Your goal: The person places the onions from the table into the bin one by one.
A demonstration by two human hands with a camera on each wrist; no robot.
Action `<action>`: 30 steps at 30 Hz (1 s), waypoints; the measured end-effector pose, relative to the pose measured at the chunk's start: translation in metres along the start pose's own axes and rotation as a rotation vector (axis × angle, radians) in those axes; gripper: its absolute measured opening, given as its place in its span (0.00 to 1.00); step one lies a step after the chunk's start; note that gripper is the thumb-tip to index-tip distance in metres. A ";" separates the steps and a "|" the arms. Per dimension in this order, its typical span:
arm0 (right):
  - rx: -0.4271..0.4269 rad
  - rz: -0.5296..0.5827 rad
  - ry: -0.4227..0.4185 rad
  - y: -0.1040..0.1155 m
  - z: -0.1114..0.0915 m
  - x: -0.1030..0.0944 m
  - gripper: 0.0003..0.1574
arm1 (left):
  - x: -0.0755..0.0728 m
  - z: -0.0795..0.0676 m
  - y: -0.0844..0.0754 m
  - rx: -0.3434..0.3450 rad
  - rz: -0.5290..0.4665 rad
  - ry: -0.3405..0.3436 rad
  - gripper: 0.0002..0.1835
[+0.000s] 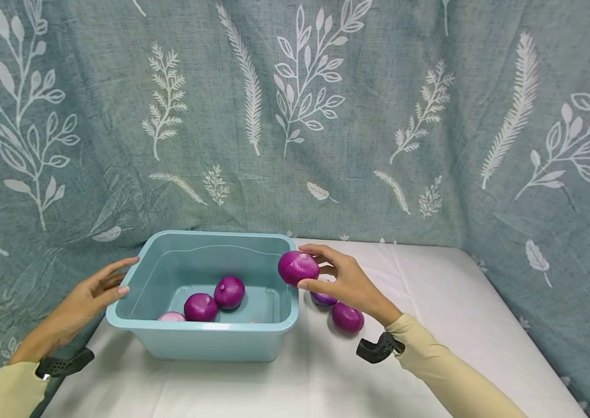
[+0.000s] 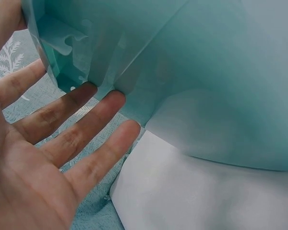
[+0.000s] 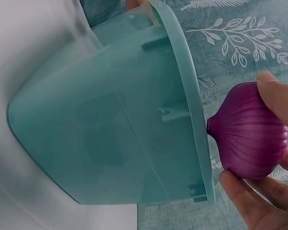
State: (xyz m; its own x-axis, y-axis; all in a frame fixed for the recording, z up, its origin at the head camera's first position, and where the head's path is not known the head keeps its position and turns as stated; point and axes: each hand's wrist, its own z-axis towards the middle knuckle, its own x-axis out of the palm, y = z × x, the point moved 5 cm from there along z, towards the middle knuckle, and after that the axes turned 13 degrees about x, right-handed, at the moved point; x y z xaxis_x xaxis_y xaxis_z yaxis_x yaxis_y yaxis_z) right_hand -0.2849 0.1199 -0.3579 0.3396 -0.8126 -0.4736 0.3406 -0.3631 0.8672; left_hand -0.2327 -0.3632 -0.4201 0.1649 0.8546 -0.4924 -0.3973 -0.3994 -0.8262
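Note:
My right hand (image 1: pixel 349 281) grips a red onion (image 1: pixel 297 267) between thumb and fingers, at the right rim of a light blue plastic bin (image 1: pixel 206 327). In the right wrist view, the onion's (image 3: pixel 252 132) pointed end faces the bin's rim. My left hand (image 1: pixel 83 299) rests its extended fingers against the bin's left side. Inside the bin lie two red onions (image 1: pixel 229 292) and a paler pink item (image 1: pixel 172 316), mostly hidden by the front wall. To the right of the bin, a red onion (image 1: pixel 347 317) and a purple item (image 1: pixel 323 299), partly covered by my right hand, lie on the table.
A white cloth (image 1: pixel 430 302) covers the table. Blue-green fabric with white leaf prints (image 1: pixel 378 116) hangs behind it and at the sides. Each wrist wears a black band (image 1: pixel 378 348).

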 end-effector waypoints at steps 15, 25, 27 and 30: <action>-0.081 0.023 0.075 0.003 -0.003 0.013 0.41 | -0.001 0.000 -0.001 0.001 -0.010 0.004 0.33; -0.015 -0.131 -0.059 -0.038 -0.016 -0.015 0.32 | -0.001 0.000 -0.002 0.004 -0.027 0.002 0.34; 0.016 -0.184 -0.077 -0.052 -0.020 -0.021 0.33 | 0.000 0.000 -0.002 0.009 -0.033 0.004 0.34; 0.074 -0.257 -0.098 -0.076 -0.028 -0.030 0.35 | 0.000 0.000 -0.002 0.016 -0.035 0.004 0.34</action>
State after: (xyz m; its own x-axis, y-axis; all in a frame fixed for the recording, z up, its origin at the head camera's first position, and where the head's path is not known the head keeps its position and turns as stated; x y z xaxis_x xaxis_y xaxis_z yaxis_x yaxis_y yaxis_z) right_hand -0.2967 0.1842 -0.4142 0.1625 -0.7288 -0.6651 0.3381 -0.5921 0.7315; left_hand -0.2320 -0.3624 -0.4186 0.1829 0.8667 -0.4640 -0.4056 -0.3634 -0.8387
